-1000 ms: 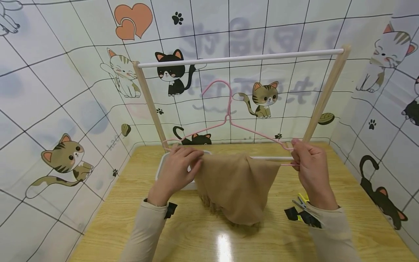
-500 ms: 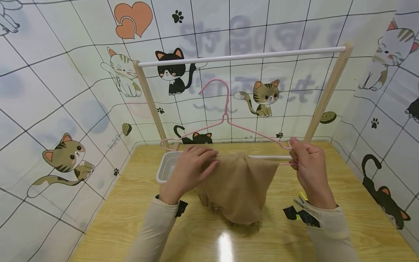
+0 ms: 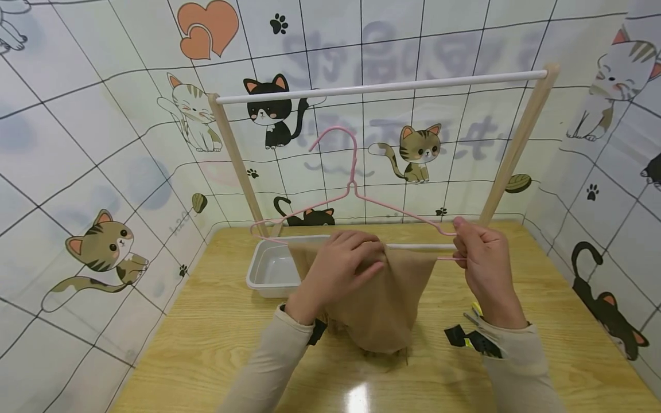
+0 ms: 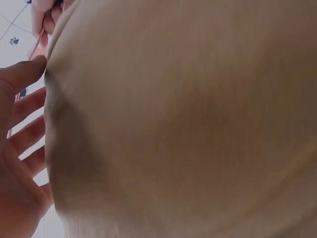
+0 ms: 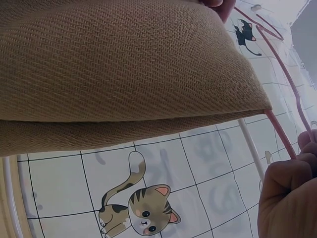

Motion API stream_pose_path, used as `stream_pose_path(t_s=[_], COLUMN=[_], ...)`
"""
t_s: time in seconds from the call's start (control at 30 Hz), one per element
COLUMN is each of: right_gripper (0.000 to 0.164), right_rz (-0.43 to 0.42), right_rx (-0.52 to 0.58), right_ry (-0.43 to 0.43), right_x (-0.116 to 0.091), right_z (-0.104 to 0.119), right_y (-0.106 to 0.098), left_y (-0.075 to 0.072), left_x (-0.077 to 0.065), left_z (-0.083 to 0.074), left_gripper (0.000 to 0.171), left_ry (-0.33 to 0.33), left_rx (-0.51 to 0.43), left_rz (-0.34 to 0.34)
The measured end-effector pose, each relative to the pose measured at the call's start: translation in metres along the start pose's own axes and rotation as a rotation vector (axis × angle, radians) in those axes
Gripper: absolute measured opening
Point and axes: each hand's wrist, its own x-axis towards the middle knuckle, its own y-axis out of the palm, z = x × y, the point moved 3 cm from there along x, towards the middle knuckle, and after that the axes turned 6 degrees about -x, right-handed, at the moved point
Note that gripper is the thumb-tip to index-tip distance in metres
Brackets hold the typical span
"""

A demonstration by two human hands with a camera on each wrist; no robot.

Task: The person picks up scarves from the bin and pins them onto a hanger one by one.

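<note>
A rack (image 3: pixel 377 88) is standing behind a pink hanger (image 3: pixel 353 184). Over the hanger's lower bar a brown cloth (image 3: pixel 388 307) is hanging; the left hand (image 3: pixel 337 272) is resting loosely extended fingers on its top edge, and the right hand (image 3: pixel 484 269), just right of it, is gripping the hanger's end.

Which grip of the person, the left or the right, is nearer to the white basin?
The left grip. It touches the brown cloth, partly in front of the white basin. The right grip holds the hanger farther to the right.
</note>
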Motion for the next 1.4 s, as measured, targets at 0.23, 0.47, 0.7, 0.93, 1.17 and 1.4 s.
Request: stream_pose_path(t_s=[0.23,0.47,0.7,0.93,1.17,1.4], right_gripper=[0.059,0.057,0.058,0.059,0.058,0.057], right_rz=[-0.003,-0.019,-0.024,-0.028,-0.029,-0.026], right_rx=[-0.007,-0.014,-0.032,-0.039,-0.052,-0.035], right_ry=[0.001,0.031,0.039,0.042,0.049,0.039], right_x=[-0.001,-0.001,-0.001,-0.001,-0.002,-0.003], right_z=[-0.002,-0.007,-0.009,-0.01,-0.011,-0.01], right_y=[0.001,0.003,0.004,0.004,0.005,0.007], left_y=[0.013,0.025,0.03,0.032,0.033,0.037], left_x=[0.008,0.014,0.02,0.026,0.031,0.037], left_z=[-0.013,-0.023,-0.028,-0.032,-0.034,-0.038], left_gripper=[0.022,0.02,0.016,0.016,0.015,0.014], left_ry=[0.029,0.018,-0.004,-0.012,-0.027,-0.008], left_rx=[0.028,0.081,0.099,0.124,0.113,0.087], left_rz=[-0.049,-0.058,-0.052,-0.064,-0.075,-0.07])
